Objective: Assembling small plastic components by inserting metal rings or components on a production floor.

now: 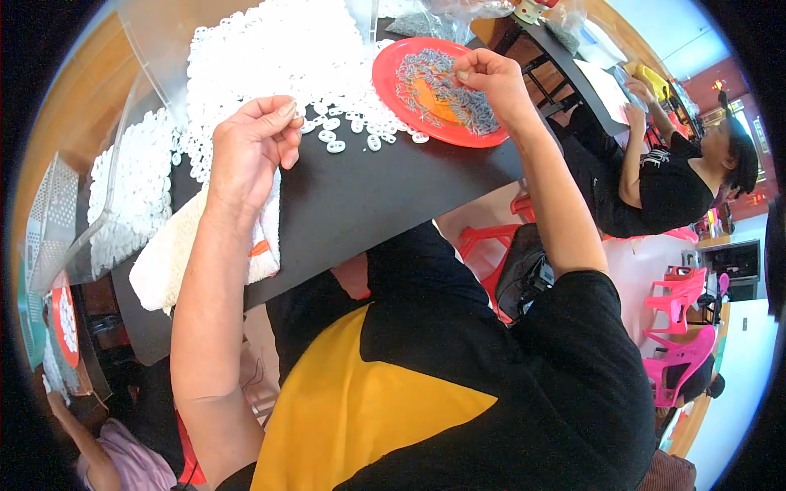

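My left hand (pixel 252 147) is raised above the dark table's near side, thumb and fingers pinched on a small white plastic piece at their tips. Behind it spreads a large heap of white oval plastic pieces with two holes (pixel 270 53), with several loose ones at its near edge. My right hand (pixel 491 78) hovers over a red plate (pixel 386 78), its thumb and forefinger pressed together. Whatever is between those fingertips is too small to make out. The plate holds many small grey screw-like parts (pixel 479 114) around an orange patch (pixel 427 96).
A clear-walled bin with more white pieces (pixel 135 184) stands at the left. A cream towel (pixel 173 250) lies by my left forearm on the black table (pixel 352 192). Co-workers sit at the right (pixel 671 176) and lower left (pixel 123 458). Pink chairs (pixel 679 299) stand farther right.
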`<state>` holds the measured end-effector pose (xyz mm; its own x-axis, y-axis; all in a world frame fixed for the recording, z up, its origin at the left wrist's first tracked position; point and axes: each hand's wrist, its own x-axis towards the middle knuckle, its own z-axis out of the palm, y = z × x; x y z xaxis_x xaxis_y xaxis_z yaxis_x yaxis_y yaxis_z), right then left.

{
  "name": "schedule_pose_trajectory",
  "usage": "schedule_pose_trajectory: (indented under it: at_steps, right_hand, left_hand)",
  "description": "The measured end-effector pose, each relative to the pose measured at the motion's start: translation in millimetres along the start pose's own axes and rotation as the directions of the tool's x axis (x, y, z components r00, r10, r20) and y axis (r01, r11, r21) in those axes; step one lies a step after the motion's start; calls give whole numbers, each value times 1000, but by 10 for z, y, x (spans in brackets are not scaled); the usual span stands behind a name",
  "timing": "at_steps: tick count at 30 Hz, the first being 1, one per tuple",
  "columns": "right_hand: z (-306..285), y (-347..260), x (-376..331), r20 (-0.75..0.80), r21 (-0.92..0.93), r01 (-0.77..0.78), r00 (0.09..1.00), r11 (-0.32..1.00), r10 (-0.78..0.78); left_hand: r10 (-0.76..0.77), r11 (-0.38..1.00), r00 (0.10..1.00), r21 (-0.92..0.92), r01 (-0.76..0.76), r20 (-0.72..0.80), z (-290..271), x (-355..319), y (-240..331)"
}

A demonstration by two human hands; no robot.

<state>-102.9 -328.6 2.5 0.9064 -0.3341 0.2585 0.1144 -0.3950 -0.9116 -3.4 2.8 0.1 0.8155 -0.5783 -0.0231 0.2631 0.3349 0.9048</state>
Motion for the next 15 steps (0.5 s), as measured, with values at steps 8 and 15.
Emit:
schedule_pose_trajectory:
  at_steps: [8,15]
  right_hand:
    - [198,-101,-44,37,-149,84,996,985,-79]
    - [258,-79,-73,-1,-375,149,987,915,-161]
  left_hand:
    - [-25,998,998,54,22,63,47,-32,30]
    - [-75,981,996,184,64,55,79,-52,41]
